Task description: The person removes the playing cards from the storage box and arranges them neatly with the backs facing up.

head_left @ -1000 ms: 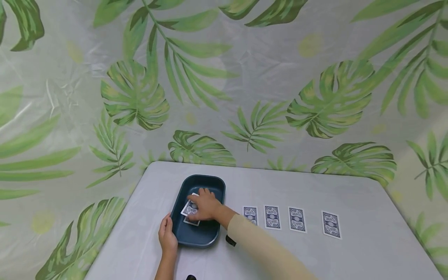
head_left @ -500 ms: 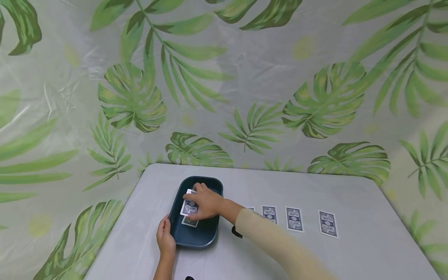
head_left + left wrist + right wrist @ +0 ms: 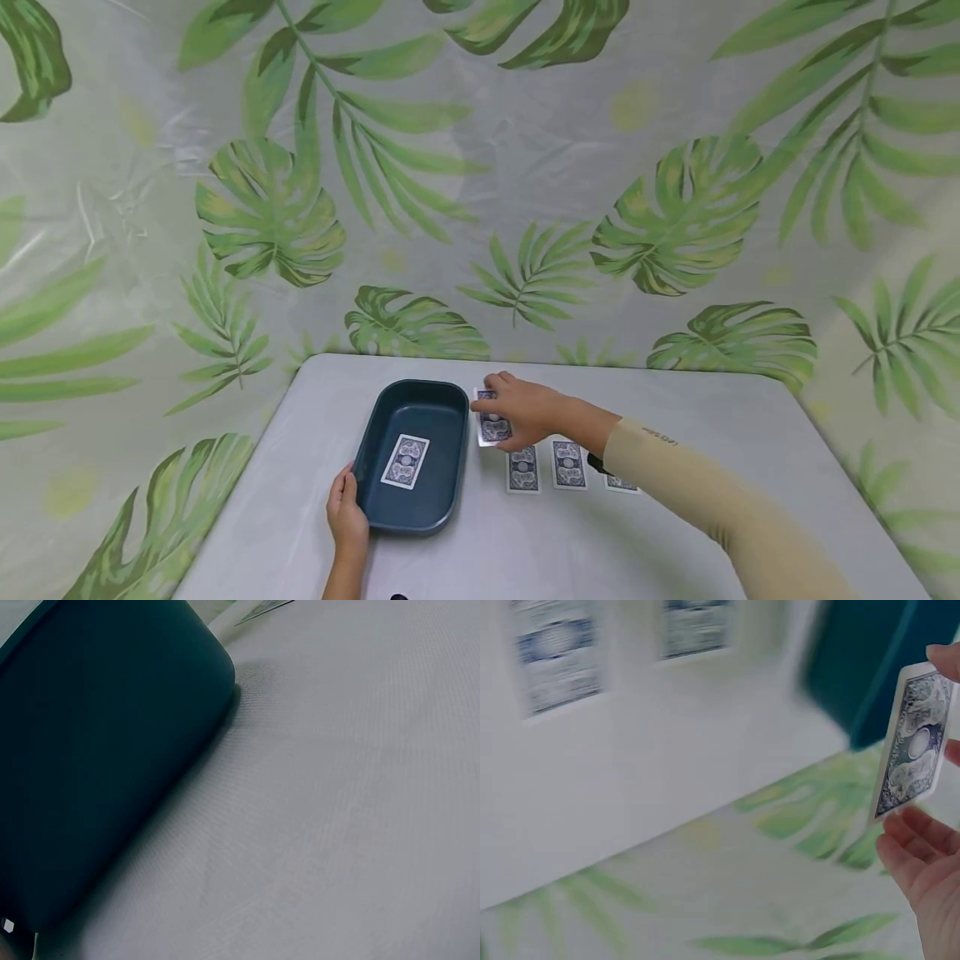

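Note:
My right hand (image 3: 528,412) pinches a playing card (image 3: 493,421) by its edges, just right of the dark teal tray (image 3: 408,527). In the right wrist view that card (image 3: 915,742) is tilted, its blue patterned back showing between thumb and fingers. Another playing card (image 3: 405,461) lies back up on the tray floor. My left hand (image 3: 348,512) rests along the tray's left outer side, fingers fairly straight. The left wrist view is mostly filled by the tray's outer wall (image 3: 112,750) and the white tablecloth (image 3: 322,787).
Right of the tray, a row of face-down cards includes a near card (image 3: 522,471), a middle card (image 3: 569,464) and one (image 3: 622,484) partly under my right sleeve (image 3: 697,483). A leaf-patterned sheet (image 3: 540,167) hangs behind the table's far edge.
My right hand has lifted a card out of the tray and carried it right, past the rim. One card stays inside. The left hand has kept its place at the tray's side.

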A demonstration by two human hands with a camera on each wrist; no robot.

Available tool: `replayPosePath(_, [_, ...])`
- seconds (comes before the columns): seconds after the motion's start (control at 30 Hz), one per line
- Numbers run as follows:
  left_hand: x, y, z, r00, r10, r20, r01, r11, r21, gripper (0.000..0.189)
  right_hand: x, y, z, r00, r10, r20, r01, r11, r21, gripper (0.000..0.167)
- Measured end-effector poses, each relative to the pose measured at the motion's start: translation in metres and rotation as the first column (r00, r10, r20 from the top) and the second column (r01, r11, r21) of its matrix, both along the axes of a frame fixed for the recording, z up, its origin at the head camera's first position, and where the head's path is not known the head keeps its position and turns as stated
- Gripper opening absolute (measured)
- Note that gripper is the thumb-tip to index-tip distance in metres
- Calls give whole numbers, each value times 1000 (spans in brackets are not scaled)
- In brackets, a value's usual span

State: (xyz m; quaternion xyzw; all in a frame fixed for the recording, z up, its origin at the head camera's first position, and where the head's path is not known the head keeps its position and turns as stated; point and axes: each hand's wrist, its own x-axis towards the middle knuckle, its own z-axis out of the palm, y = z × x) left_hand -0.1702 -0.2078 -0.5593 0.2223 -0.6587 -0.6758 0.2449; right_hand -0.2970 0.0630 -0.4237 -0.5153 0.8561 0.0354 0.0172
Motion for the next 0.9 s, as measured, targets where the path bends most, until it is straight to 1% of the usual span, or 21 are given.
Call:
replayPosePath(0.07, [1, -1, 0, 1000, -7, 3, 7, 1000, 1, 42, -2, 20, -6, 999, -27, 17, 27, 999, 33, 65])
replayPosePath(0.17, [2, -2, 1, 1000, -11, 18, 11, 1000, 3, 43, -6, 51, -19, 996, -81, 36, 79, 995, 62, 65])
replayPosePath(0.27, [3, -4, 2, 1000, 0, 25, 0, 1000, 7, 43, -6, 80, -34, 985, -156, 74, 152, 987, 59, 64])
replayPosePath(0.37, [3, -5, 2, 1000, 13, 25, -14, 1000, 12, 43, -2, 107, -48, 966, -225, 130, 222, 974, 31, 64])
replayPosePath(0.43, [3, -5, 2, 1000, 12, 18, -12, 1000, 16, 42, 2, 126, -56, 950, -268, 159, 269, 963, 18, 64])
replayPosePath(0.57, [2, -3, 2, 1000, 4, 11, -4, 1000, 15, 42, 11, 167, -70, 921, -344, 183, 345, 938, 25, 63])
replayPosePath(0.63, [1, -2, 2, 1000, 3, 8, -3, 1000, 16, 42, 16, 187, -74, 904, -380, 198, 381, 924, 35, 63])
replayPosePath(0.8, [0, -1, 2, 1000, -6, 6, 6, 1000, 20, 42, 28, 234, -82, 880, -426, 212, 430, 902, 30, 63])
replayPosePath(0.9, [-1, 0, 3, 1000, -15, 5, 15, 1000, 26, 42, 35, 258, -84, 859, -464, 218, 469, 883, 30, 63])
